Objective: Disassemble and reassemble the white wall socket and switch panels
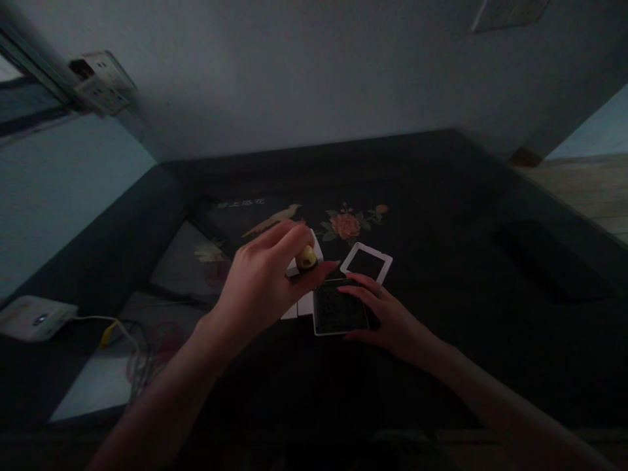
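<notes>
My left hand (267,271) is closed around a small thing with a rounded, yellow end (307,257), which could be a handle; the rest of it is hidden by the fingers. Just below and to the right lies a square, white-rimmed panel with a dark inside (336,311). My right hand (385,314) holds this panel at its right side, fingers across the top and thumb by the lower edge. Behind the right fingers rests a white square frame (385,265). White pieces (305,305) lie under and beside my left hand, partly covered.
The dark table (441,216) carries a printed bird and flower pattern. At the left are a white box (36,318) with a cable and a clear sheet or bag (93,386). A dark flat object (549,261) lies right. Sockets (103,82) are on the wall.
</notes>
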Demonstrator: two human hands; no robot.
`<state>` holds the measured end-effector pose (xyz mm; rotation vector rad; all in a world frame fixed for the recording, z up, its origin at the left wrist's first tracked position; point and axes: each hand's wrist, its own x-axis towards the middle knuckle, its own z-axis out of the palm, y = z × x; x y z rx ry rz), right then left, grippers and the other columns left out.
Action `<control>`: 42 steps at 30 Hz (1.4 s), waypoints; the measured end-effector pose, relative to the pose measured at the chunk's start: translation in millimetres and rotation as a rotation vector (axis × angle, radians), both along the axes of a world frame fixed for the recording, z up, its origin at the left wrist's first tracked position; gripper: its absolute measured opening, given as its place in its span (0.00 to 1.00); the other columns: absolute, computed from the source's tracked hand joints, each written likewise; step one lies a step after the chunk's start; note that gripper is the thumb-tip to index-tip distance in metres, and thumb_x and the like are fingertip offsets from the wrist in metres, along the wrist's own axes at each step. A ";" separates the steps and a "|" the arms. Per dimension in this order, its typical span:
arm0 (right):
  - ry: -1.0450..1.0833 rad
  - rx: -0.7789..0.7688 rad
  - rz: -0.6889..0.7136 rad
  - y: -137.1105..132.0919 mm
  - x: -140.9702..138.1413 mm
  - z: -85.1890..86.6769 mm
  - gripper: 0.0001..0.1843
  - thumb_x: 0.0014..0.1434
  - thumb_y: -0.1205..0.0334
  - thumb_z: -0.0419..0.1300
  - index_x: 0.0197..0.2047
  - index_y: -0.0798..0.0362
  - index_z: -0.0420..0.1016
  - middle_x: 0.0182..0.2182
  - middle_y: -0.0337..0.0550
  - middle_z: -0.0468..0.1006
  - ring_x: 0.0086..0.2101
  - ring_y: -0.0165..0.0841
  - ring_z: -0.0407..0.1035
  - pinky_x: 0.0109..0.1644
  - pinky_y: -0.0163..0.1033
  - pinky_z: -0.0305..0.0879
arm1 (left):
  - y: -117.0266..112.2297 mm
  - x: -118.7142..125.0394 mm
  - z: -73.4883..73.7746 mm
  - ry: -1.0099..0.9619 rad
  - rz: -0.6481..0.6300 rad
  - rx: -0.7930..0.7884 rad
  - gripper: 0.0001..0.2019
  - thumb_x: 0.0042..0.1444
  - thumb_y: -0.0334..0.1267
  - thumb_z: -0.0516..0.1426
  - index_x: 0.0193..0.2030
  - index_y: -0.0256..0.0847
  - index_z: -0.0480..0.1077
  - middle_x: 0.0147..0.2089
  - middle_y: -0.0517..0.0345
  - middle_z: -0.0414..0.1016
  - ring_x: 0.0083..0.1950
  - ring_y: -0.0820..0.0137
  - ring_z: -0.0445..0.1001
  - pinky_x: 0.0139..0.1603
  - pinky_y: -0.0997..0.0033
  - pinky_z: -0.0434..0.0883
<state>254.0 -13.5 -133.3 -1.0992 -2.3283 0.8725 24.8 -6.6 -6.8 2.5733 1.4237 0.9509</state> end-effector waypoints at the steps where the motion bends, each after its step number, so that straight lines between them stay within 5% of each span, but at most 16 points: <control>1: 0.002 0.001 -0.001 0.0 0.1 -0.3 0.36 0.54 0.58 0.70 0.63 0.49 0.64 0.68 0.58 0.58 0.66 0.49 0.57 0.67 0.59 0.59 | 0.4 1.4 -2.0 -0.070 -0.083 -0.057 0.03 0.63 0.36 0.59 0.40 0.41 0.68 0.38 0.59 0.75 0.38 0.70 0.75 0.39 0.72 0.71; 6: 0.010 0.000 0.007 -1.2 0.9 -0.8 0.37 0.54 0.56 0.70 0.64 0.47 0.63 0.68 0.57 0.58 0.67 0.48 0.56 0.66 0.58 0.60 | 0.4 -6.1 -6.5 -0.358 -0.333 -0.321 0.07 0.66 0.28 0.53 0.45 0.44 0.66 0.44 0.57 0.74 0.43 0.71 0.78 0.44 0.72 0.76; 10: 0.012 0.002 0.004 -2.3 0.9 -2.5 0.38 0.54 0.57 0.70 0.65 0.47 0.62 0.69 0.58 0.57 0.68 0.50 0.54 0.67 0.60 0.59 | -1.1 -30.8 4.0 -0.155 -0.430 -0.480 0.21 0.60 0.20 0.51 0.56 0.47 0.63 0.56 0.50 0.73 0.58 0.65 0.75 0.57 0.66 0.75; 13: 0.006 -0.008 0.006 -2.9 1.4 -2.7 0.38 0.54 0.59 0.70 0.65 0.46 0.61 0.69 0.57 0.57 0.68 0.50 0.54 0.67 0.60 0.58 | -0.4 -44.0 12.3 0.053 -0.407 -0.497 0.28 0.59 0.21 0.52 0.63 0.51 0.62 0.59 0.53 0.74 0.60 0.63 0.75 0.61 0.65 0.74; 23: -0.043 -0.041 0.018 -3.3 3.1 1.3 0.38 0.55 0.57 0.69 0.66 0.45 0.59 0.70 0.57 0.54 0.68 0.51 0.52 0.67 0.62 0.59 | 5.4 -31.1 6.1 -0.018 -0.332 -0.355 0.11 0.63 0.30 0.58 0.50 0.46 0.67 0.45 0.58 0.80 0.43 0.69 0.81 0.41 0.74 0.76; 33: -0.006 0.011 0.012 -4.5 4.2 -2.4 0.39 0.56 0.56 0.69 0.66 0.42 0.58 0.70 0.55 0.56 0.68 0.50 0.54 0.66 0.62 0.59 | -1.1 -11.6 -6.7 0.023 -0.130 0.066 0.14 0.61 0.47 0.62 0.35 0.41 0.64 0.27 0.65 0.69 0.23 0.75 0.68 0.22 0.75 0.63; 38: -0.021 0.015 0.013 -4.5 3.1 -0.6 0.38 0.56 0.57 0.69 0.66 0.45 0.58 0.69 0.57 0.56 0.67 0.50 0.54 0.66 0.61 0.60 | -0.4 -8.7 -14.7 -0.226 -0.279 -0.254 0.12 0.64 0.33 0.59 0.52 0.44 0.63 0.47 0.56 0.78 0.43 0.68 0.80 0.41 0.72 0.76; 42: -0.010 0.013 0.024 -4.1 3.0 -1.7 0.37 0.56 0.57 0.69 0.65 0.48 0.59 0.69 0.59 0.57 0.68 0.50 0.54 0.67 0.60 0.59 | 0.5 -14.2 -6.4 -0.234 -0.369 -0.263 0.09 0.62 0.31 0.60 0.47 0.45 0.66 0.48 0.55 0.75 0.49 0.67 0.78 0.50 0.69 0.76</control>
